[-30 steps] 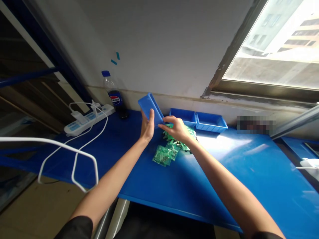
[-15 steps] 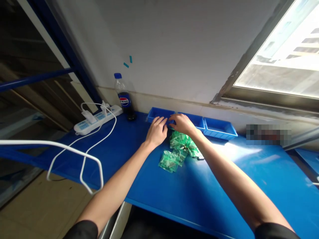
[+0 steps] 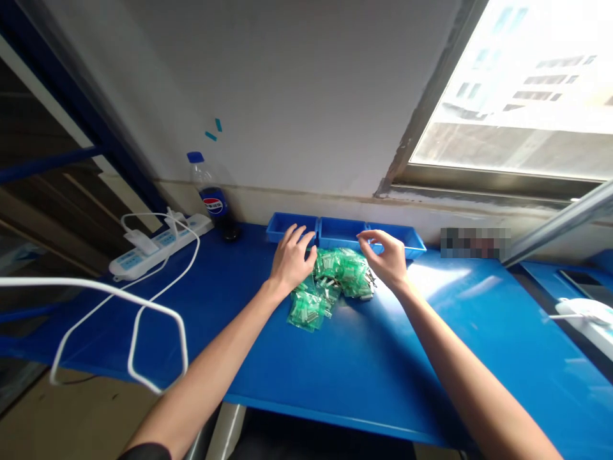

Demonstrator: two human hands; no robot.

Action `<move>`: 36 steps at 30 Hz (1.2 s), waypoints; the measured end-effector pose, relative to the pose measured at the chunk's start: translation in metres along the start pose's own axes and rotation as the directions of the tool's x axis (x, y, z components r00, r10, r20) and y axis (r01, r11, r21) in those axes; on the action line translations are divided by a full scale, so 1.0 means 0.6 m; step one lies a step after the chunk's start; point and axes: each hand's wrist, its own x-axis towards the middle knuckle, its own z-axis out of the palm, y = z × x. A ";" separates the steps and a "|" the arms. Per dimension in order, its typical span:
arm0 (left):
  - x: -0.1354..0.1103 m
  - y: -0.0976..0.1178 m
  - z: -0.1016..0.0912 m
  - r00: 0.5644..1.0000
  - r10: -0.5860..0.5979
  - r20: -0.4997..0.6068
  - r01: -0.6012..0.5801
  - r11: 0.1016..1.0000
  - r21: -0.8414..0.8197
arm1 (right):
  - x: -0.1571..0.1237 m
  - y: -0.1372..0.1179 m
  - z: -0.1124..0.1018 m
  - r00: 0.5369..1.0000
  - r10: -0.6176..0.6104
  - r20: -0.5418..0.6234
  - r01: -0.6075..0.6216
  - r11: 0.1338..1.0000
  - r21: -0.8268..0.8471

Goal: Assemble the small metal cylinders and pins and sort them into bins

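My left hand hovers at the front of the left blue bin, its fingers apart and nothing seen in them. Before the right blue bin, my right hand has thumb and forefinger drawn together in a pinch; anything between the tips is too small to make out. Between the hands lies a pile of clear green plastic bags with small metallic pieces inside. One flat green bag lies nearer to me. The middle blue bin stands behind the pile.
A cola bottle stands at the back left, beside a white power strip with plugs. A white cable loops across the left side of the blue table. Another white device sits at the far right, past a metal bar.
My hands were close together at the left and middle bins. The right hand has moved right, away from the left one, which stays near the left bin. The view has shifted right.
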 end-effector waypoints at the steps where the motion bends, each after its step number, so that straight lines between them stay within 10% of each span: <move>1: 0.006 0.008 0.002 0.999 0.040 0.017 -0.040 0.999 -0.025 | -0.009 0.003 -0.008 0.999 0.037 -0.003 -0.037 0.999 0.013; 9: 0.034 0.048 0.032 0.989 0.141 0.038 -0.125 0.955 -0.270 | -0.073 0.043 -0.035 0.980 0.192 0.056 -0.193 0.981 0.014; 25: -0.002 0.059 0.021 0.986 0.165 0.013 -0.154 0.944 -0.291 | -0.071 0.053 -0.059 0.995 0.000 0.104 0.010 0.996 -0.092; 36: -0.012 0.080 0.031 0.975 0.196 0.105 -0.164 0.953 -0.256 | -0.083 0.042 -0.011 0.972 -0.076 0.223 0.100 0.990 -0.096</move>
